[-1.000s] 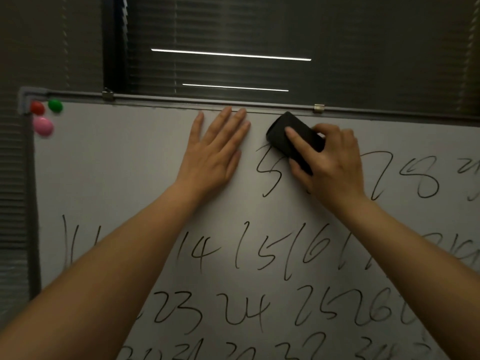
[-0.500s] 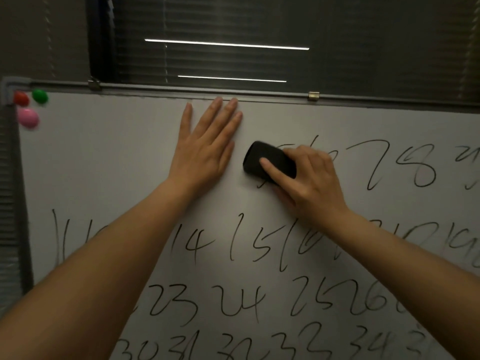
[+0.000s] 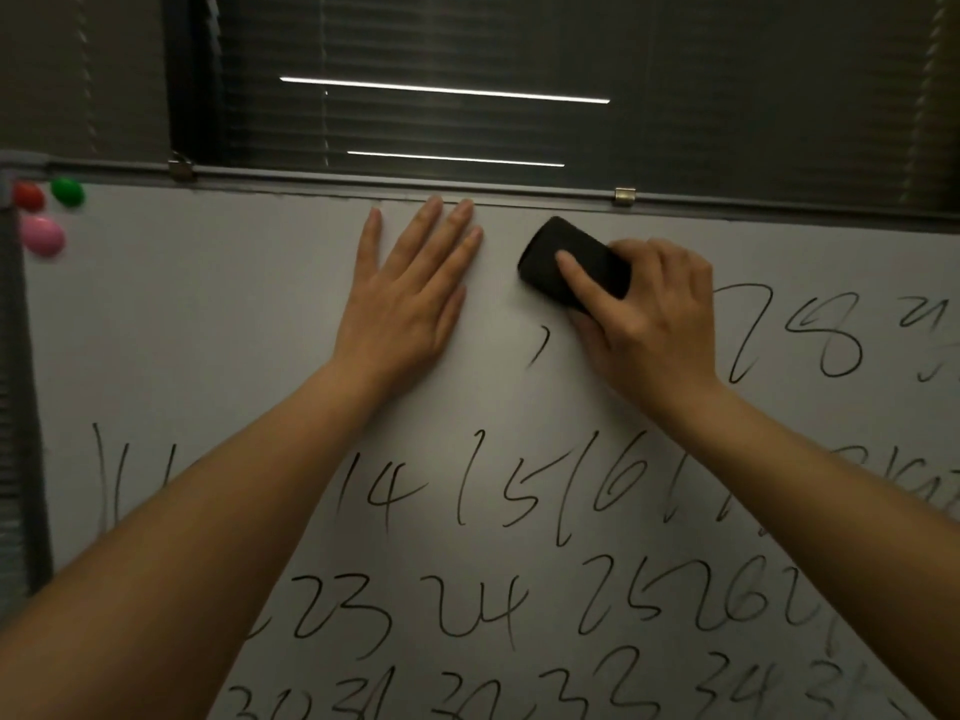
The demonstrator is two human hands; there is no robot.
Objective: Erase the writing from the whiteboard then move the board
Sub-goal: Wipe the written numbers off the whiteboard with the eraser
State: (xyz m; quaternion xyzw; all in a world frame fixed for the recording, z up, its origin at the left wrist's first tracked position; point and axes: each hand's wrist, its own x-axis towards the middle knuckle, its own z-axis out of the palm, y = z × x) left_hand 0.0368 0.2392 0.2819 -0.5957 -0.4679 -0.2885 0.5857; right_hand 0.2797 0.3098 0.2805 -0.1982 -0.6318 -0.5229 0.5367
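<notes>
A white whiteboard [image 3: 208, 314] fills the view, covered with rows of handwritten black numbers [image 3: 467, 605]. Its top left stretch is wiped clean. My left hand [image 3: 410, 298] lies flat on the board near the top edge, fingers spread. My right hand [image 3: 649, 324] presses a black eraser [image 3: 556, 257] against the board just right of the left hand, near the top rim. A short stroke [image 3: 537, 350] of a wiped digit shows below the eraser. A 7 and an 8 [image 3: 831, 340] stand to the right of my right hand.
Red [image 3: 28, 195], green [image 3: 67, 191] and pink [image 3: 42, 236] magnets sit in the board's top left corner. A grey frame [image 3: 363, 180] with two metal clips [image 3: 624, 195] runs along the top. Closed dark window blinds [image 3: 519, 70] hang behind the board.
My right hand swept the eraser down over the 5 and back up toward the top rim. Most of that digit is gone. The left hand stayed flat on the board.
</notes>
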